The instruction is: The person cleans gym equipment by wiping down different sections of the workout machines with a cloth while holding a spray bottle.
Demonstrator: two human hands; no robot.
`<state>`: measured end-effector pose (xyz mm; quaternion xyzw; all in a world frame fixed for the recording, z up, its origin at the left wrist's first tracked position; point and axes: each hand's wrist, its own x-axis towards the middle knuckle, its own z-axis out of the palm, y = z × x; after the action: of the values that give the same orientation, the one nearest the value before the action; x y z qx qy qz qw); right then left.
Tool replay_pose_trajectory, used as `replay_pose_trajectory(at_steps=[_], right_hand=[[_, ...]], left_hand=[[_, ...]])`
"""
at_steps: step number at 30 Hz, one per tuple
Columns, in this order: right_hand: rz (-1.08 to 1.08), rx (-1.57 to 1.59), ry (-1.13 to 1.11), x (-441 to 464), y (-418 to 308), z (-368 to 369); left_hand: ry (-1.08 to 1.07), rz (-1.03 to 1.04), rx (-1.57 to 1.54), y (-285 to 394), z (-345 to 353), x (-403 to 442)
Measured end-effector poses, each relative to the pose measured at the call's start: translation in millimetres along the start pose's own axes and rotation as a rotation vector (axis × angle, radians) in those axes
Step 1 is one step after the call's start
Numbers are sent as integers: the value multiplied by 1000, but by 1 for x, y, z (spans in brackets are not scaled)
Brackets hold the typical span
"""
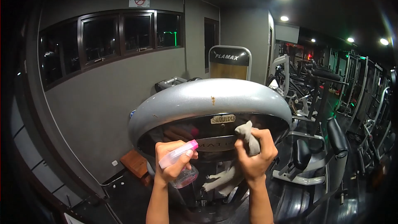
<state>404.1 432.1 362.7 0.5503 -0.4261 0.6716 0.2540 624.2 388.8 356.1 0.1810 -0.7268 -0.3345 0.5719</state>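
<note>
My left hand [168, 157] is wrapped round a clear spray bottle [185, 178] with a pink nozzle, which points to the right. In my right hand [259, 155] a grey cloth [251, 144] is bunched, its loose end hanging below the fist. Both hands are in front of a gym machine's dark panel [178, 126], framed by a thick silver tube [186, 97]. A label reading "SHOULDER" [223, 119] is stuck on the panel, above partly hidden lettering. Whether the cloth touches the panel I cannot tell.
Behind the machine stands another unit marked "PLAMAX" [230, 57]. A wooden box [134, 164] sits on the floor at the left, near the grey wall [99, 132]. To the right are a padded seat machine [302, 153] and several other gym machines.
</note>
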Motion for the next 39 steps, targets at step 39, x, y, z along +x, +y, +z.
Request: replay_pose_trajectory(at_steps=[39], right_hand=[[107, 68, 44, -72, 5, 16]], left_hand=[[-53, -2, -69, -32, -4, -23]])
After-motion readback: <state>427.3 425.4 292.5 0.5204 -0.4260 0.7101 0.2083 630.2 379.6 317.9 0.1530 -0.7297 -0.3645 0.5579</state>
